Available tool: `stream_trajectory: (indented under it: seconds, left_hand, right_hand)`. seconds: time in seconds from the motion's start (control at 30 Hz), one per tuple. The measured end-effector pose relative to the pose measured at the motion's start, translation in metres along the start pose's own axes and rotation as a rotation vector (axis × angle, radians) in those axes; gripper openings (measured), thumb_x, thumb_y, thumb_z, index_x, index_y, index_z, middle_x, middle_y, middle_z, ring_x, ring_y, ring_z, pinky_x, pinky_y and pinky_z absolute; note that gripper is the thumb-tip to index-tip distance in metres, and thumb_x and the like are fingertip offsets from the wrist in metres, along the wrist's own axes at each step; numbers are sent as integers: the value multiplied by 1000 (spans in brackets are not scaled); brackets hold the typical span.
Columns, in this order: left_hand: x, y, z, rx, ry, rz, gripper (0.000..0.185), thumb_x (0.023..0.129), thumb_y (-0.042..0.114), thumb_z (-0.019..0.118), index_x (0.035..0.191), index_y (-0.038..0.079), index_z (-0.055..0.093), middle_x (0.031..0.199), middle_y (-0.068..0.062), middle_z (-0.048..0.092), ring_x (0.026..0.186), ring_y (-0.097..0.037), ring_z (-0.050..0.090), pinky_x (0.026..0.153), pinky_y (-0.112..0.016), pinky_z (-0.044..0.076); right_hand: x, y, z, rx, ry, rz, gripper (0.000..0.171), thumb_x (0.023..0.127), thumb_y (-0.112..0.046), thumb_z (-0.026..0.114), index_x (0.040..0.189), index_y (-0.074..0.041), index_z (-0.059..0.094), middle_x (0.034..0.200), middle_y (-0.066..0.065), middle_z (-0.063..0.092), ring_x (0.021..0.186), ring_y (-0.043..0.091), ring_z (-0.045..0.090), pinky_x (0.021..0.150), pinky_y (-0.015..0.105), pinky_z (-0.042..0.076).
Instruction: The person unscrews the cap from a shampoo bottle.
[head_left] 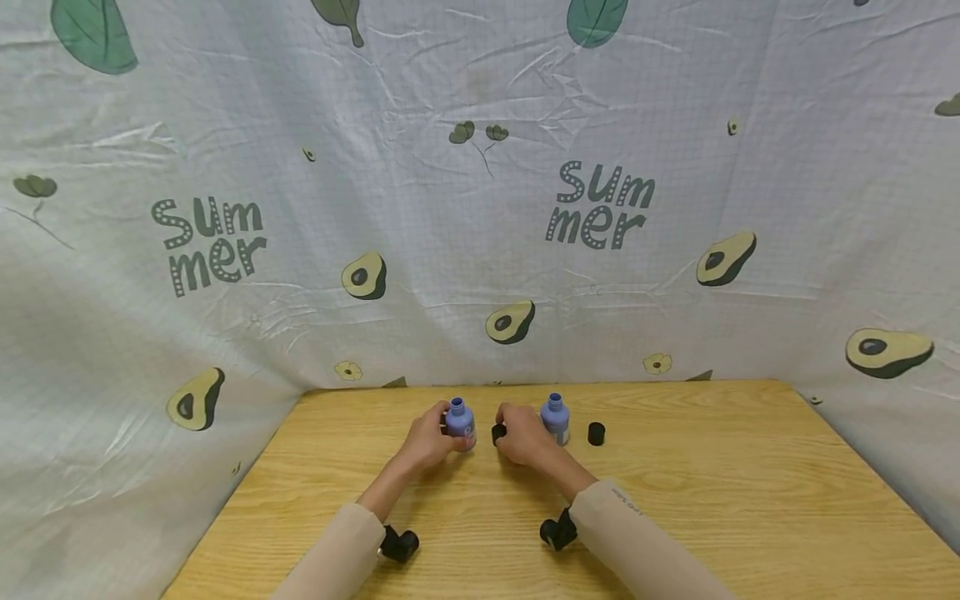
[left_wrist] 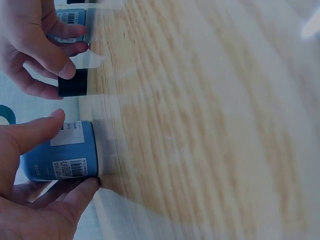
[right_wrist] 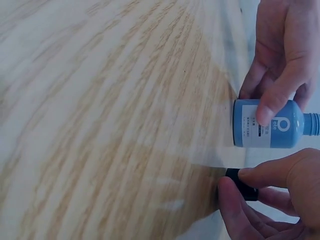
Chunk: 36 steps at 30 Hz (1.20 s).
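On the left, my left hand (head_left: 431, 439) holds a blue bottle (head_left: 457, 421) that stands upright with its threaded neck bare. The thumb lies across the white label in the right wrist view, and the other fingers go round the far side. Beside it, my right hand (head_left: 522, 433) pinches a black cap (right_wrist: 242, 185) between thumb and fingers, down at the table top and apart from the bottle. Another blue bottle (head_left: 555, 417), also uncapped, stands just right of the right hand. A second black cap (head_left: 596, 433) sits on the table to the right of that bottle.
The wooden table (head_left: 735, 483) reaches back to a hanging white cloth (head_left: 450, 225) printed with avocados and lettering. That cloth also runs along both sides. A black wrist camera (head_left: 400, 545) is on the left wrist, another wrist camera (head_left: 558, 530) on the right.
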<state>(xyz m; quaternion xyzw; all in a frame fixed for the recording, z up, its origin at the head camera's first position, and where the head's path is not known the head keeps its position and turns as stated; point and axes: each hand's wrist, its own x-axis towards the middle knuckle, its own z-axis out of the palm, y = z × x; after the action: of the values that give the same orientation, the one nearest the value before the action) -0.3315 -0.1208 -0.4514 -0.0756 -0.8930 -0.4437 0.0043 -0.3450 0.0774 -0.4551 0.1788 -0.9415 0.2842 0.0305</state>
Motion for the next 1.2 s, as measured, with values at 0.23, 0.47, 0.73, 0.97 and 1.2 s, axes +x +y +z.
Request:
stream_trajectory:
  seconds: [0.23, 0.47, 0.73, 0.97, 1.2]
  left_hand:
    - [-1, -2, 0, 12, -5, 1, 67, 83, 15, 87, 138, 1, 53, 133, -23, 64, 122, -40, 65, 99, -53, 54]
    - [0, -4, 1, 11, 0, -3, 66, 83, 16, 87, 138, 3, 54, 134, -22, 64, 122, -40, 65, 99, -53, 54]
    - [-2, -4, 1, 4, -3, 17, 58, 87, 12, 84, 137, 2, 55, 135, -24, 63, 123, -42, 65, 101, -54, 53]
    - [-1, -3, 0, 11, 1, 38, 54, 89, 7, 80, 136, 1, 56, 135, -25, 63, 123, -43, 65, 102, -54, 52]
    - [-2, -5, -1, -11, 3, 12, 61, 86, 14, 85, 137, 3, 55, 135, -25, 64, 125, -43, 63, 104, -56, 51]
  right_hand:
    - [-1, 4, 7, 54, 23, 10, 26, 87, -8, 78, 111, -2, 68, 100, 14, 72, 89, 23, 66, 78, 40, 57]
    - [-3, 2, 10, 110, 20, 38, 28, 90, -10, 77, 114, -2, 67, 99, 14, 70, 84, 22, 64, 71, 36, 55]
    - [-4, 2, 12, 97, 50, 88, 28, 91, -12, 78, 114, 0, 67, 102, 15, 71, 90, 23, 66, 81, 42, 57]
    - [-6, 3, 12, 98, 61, 99, 35, 90, -13, 79, 118, 1, 65, 101, 14, 70, 90, 23, 66, 81, 43, 57]
    - [-20, 0, 5, 98, 59, 89, 45, 87, -10, 79, 125, 3, 61, 97, 12, 67, 86, 22, 62, 75, 42, 53]
